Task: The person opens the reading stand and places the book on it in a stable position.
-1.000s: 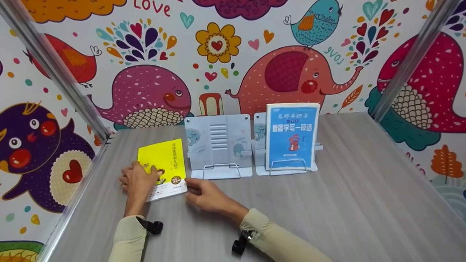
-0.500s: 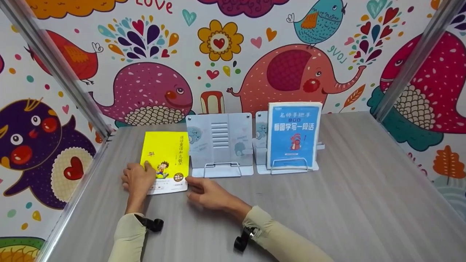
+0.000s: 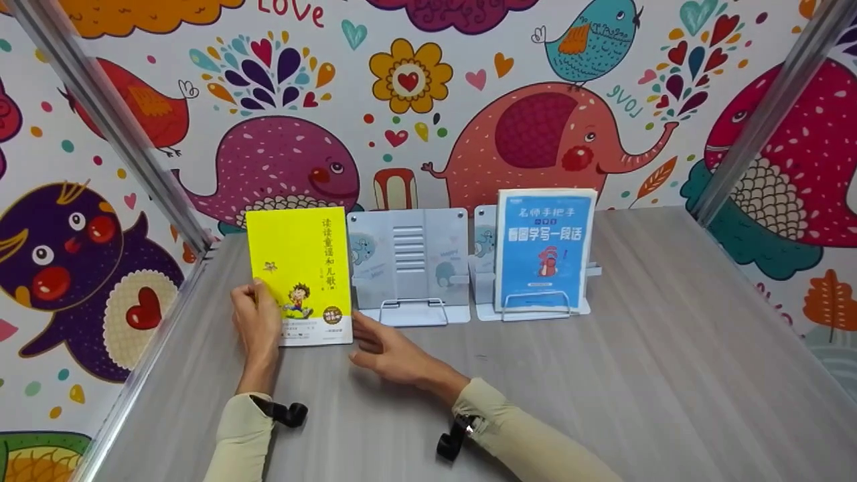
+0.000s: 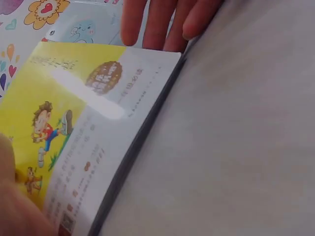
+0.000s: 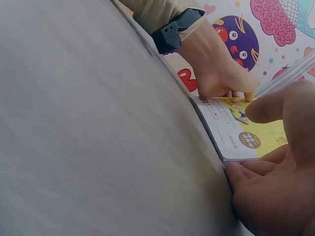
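Observation:
A yellow paperback book (image 3: pixel 294 248) with a white lower band leans back, nearly upright, left of the bookstands. My left hand (image 3: pixel 258 321) pinches its left edge, thumb on the front cover and fingers behind. At the lower right corner is my right hand (image 3: pixel 398 355), its fingers beside the edge. The right wrist view shows that thumb (image 5: pixel 268 105) raised off the cover. In the left wrist view the lower edge of the book (image 4: pixel 110 142) is close over the table. Just right of the book stands a grey bookstand (image 3: pixel 442 234) with a wire holder and no book on it.
A second bookstand (image 3: pixel 483 288) holds a blue book (image 3: pixel 566 268) upright behind its wire holder. Behind them rises a wall (image 3: pixel 462 40) printed with cartoon animals. Metal posts (image 3: pixel 124 137) mark the corners of the grey wooden table (image 3: pixel 636 375).
The yellow book has tipped up from lying slanted on the table to nearly upright. The left hand has turned with it, now gripping the left edge. The right hand stays by the right edge.

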A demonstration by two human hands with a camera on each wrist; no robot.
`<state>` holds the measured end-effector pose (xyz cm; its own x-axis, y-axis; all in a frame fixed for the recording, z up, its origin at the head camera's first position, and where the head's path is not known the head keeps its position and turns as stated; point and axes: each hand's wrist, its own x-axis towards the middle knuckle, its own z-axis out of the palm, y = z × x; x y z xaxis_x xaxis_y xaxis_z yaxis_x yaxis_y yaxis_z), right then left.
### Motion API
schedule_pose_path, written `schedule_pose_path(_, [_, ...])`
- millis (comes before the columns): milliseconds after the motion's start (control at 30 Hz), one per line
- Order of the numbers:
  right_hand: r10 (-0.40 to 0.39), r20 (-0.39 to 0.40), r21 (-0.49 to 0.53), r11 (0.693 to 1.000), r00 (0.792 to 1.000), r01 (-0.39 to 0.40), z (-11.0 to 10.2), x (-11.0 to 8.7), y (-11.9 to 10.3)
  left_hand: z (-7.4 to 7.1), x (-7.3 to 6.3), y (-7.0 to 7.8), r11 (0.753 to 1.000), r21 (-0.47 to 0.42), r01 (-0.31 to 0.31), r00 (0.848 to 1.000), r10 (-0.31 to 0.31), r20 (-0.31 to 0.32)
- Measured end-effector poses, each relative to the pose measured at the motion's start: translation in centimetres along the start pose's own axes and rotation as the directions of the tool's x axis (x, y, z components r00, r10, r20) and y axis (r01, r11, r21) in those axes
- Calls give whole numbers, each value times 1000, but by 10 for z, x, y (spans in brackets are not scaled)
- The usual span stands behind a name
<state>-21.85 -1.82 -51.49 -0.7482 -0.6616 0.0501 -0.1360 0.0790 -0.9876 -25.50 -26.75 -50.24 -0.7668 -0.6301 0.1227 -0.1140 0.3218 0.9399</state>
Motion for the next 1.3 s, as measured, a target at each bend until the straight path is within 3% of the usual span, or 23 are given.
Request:
schedule_pose_path(167, [-13,-3,-17,1000,1000,13,0,-3,-1,8,-2,0,987,-115,-110,992,102,-76])
schedule_pose_path(300, [-20,-20,-47,999,1000,19,1,-7,-4,12,-4,6,959,-208,-192,980,174,-101])
schedule_pose_path(533, [-66,-135,-160,986,989,44,-3,-14,-6,18,-9,18,883,-368,-290,955,289,-59])
schedule_pose_path(867, [-148,-242,-147,982,959,114,-32,-29,-9,28,-22,36,801,-510,-313,934,357,-13])
schedule_pose_path(1000, [-146,-284,-129,985,948,114,-48,-37,-11,35,-31,41,777,-549,-308,923,384,26])
schedule_pose_path(1300, [-135,-387,-111,989,912,99,-81,-49,-13,54,-52,54,750,-585,-308,866,475,154])
